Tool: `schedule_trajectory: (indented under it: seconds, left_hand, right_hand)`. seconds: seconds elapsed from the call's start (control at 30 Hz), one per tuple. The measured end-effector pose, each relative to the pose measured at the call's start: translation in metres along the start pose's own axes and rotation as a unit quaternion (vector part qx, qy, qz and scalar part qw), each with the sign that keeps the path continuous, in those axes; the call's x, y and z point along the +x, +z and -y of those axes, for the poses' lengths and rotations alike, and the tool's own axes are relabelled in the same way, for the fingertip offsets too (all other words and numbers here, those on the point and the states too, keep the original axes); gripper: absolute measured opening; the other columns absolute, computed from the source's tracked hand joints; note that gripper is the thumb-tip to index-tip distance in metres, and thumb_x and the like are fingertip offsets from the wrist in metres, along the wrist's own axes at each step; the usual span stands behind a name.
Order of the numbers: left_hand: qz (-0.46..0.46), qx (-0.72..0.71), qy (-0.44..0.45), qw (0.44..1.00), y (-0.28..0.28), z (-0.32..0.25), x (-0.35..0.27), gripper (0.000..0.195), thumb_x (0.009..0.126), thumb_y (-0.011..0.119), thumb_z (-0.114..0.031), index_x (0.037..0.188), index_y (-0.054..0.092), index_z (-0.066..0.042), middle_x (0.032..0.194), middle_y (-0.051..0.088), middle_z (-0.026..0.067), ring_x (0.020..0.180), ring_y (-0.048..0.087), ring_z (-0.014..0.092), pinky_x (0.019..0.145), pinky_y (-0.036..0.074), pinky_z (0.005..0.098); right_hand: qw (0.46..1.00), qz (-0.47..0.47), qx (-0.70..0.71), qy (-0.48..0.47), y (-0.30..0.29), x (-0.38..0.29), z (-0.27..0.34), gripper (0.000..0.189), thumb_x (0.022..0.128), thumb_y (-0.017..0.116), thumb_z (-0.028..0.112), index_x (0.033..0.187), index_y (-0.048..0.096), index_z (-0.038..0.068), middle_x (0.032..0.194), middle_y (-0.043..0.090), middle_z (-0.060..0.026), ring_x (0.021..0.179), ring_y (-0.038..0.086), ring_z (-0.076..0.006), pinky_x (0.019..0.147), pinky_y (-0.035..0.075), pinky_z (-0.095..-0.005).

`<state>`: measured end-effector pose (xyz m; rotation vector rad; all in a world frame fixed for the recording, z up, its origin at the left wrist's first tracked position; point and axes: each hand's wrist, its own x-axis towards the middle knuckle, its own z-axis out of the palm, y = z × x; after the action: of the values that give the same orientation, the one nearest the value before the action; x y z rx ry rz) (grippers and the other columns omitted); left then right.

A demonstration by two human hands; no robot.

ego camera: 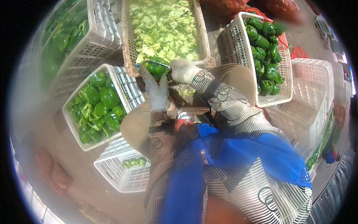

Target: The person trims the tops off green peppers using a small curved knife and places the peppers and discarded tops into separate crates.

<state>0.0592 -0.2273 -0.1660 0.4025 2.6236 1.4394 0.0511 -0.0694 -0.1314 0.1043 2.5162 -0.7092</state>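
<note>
My left hand [153, 85], in a grey glove, grips a green bell pepper [156, 68] with fingers and thumb spread around its near side. In my right hand [181, 71], which wears a white knit glove, is a knife. Its thin blade [159, 63] lies across the top of the pepper; the handle is hidden in the fist. Both hands are at the near edge of a large crate [205, 39] filled with pale green pepper trimmings [167, 30].
On the right a white crate [274, 102] holds whole peppers [261, 42]. At left another crate [67, 117] holds peppers, some cut open [103, 98]. A lower-left crate [112, 170] has a few pieces. Stacked crates [103, 30] stand upper left, other white crates [304, 98] at right.
</note>
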Motion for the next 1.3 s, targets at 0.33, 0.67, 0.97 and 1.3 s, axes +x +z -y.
schedule_trajectory:
  seconds: [0.33,0.67,0.97,1.3]
  left_hand:
    - [-0.011,0.038,0.048,0.998,0.008,-0.003,0.000,0.066,0.104,0.046,-0.031,0.153,0.020,0.005,0.159,0.020,0.0298,0.148,0.018,0.044,0.122,0.016,0.0481]
    - [-0.054,0.079,0.059,0.994,0.019,0.011,0.016,0.080,0.089,0.070,-0.045,0.148,0.036,-0.003,0.147,0.042,0.0262,0.138,0.037,0.043,0.115,0.031,0.0502]
    - [0.072,0.090,-0.055,0.992,0.005,0.005,0.082,0.080,0.087,0.069,-0.052,0.140,0.045,0.003,0.139,0.050,0.0286,0.128,0.049,0.042,0.105,0.042,0.0471]
    - [-0.080,-0.128,-0.097,0.984,-0.016,0.001,0.070,0.073,0.086,0.073,-0.022,0.147,0.036,-0.005,0.134,0.050,0.0211,0.115,0.056,0.030,0.090,0.055,0.0410]
  right_hand:
    - [0.990,0.070,-0.121,0.025,0.015,-0.004,-0.003,0.021,0.085,0.058,0.010,0.093,0.072,-0.004,0.091,0.071,-0.0239,0.088,0.072,-0.0347,0.075,0.057,-0.0436]
    - [0.995,-0.054,0.048,0.071,0.062,-0.002,-0.025,0.021,0.087,0.056,0.012,0.096,0.072,0.000,0.096,0.071,-0.0237,0.094,0.070,-0.0376,0.081,0.056,-0.0468]
    - [0.986,-0.034,0.126,0.107,0.082,0.014,-0.017,0.024,0.084,0.058,0.014,0.098,0.072,0.000,0.098,0.070,-0.0251,0.097,0.069,-0.0393,0.083,0.055,-0.0466]
    - [0.989,0.065,0.122,0.050,0.031,0.017,-0.022,0.028,0.079,0.058,0.016,0.091,0.072,-0.004,0.095,0.070,-0.0271,0.094,0.069,-0.0377,0.085,0.054,-0.0415]
